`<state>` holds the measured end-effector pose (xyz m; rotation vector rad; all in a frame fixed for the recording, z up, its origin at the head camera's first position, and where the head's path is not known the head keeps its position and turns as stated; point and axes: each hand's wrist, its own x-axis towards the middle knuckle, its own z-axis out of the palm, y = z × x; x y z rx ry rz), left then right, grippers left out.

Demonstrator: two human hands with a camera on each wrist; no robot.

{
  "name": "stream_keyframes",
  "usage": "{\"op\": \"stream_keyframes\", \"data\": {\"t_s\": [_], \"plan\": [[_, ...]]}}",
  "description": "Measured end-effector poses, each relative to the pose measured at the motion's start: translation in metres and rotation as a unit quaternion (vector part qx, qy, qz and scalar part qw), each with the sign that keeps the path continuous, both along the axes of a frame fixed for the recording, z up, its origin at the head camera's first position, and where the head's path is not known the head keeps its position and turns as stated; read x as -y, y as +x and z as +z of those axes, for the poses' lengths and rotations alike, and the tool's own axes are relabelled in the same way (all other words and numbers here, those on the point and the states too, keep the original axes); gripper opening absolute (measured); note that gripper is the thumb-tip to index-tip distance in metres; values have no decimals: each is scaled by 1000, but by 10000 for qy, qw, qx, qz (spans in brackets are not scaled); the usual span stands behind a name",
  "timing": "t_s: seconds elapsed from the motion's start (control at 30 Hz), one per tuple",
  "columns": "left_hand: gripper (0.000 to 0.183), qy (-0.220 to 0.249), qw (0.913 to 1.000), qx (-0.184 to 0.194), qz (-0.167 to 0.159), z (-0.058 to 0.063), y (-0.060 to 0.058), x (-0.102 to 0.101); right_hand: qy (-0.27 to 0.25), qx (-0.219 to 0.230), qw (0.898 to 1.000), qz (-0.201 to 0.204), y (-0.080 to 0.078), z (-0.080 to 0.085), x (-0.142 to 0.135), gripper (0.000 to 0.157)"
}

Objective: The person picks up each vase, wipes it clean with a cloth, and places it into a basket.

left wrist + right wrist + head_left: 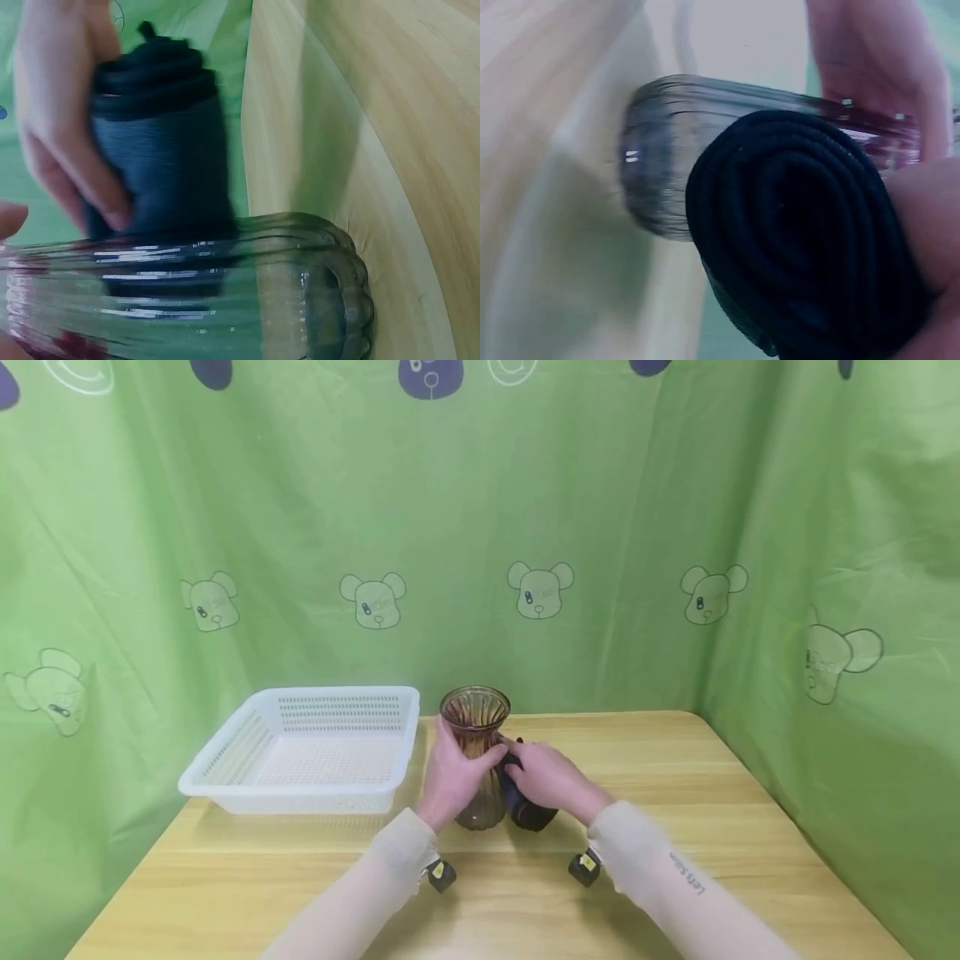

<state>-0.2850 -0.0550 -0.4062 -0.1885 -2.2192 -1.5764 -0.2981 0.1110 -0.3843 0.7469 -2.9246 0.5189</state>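
A ribbed amber glass vase (480,806) with a flared rim stands upright at the middle of the table. My left hand (456,777) grips it round its narrow upper part, the thumb lying across the front. Just to the right, my right hand (551,774) holds a tightly rolled dark cloth (531,815), tilted beside the vase. In the left wrist view the roll (161,150) shows behind the clear glass (187,300), with fingers along its side. Its spiral end (795,225) faces the right wrist camera and partly hides the vase (660,150).
To the left of the vase sits a white perforated plastic basket (307,802) on the wooden table (675,860). Green curtains (622,510) with bear drawings hang behind the table and at both sides. Small black devices are strapped at both wrists.
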Motion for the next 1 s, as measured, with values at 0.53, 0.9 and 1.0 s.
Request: {"op": "stream_keyframes", "data": {"t_s": [0.53,0.9,1.0], "plan": [[88,-469,9977,30,485,3,2,1,-94,671,9976,-122,1,-27,-9,48],[87,-504,9980,157,341,4,3,-1,-690,-164,9973,-184,9,25,-9,51],[84,-488,9983,137,302,3,3,-2,-674,-212,9972,-246,9,29,-6,50]]}}
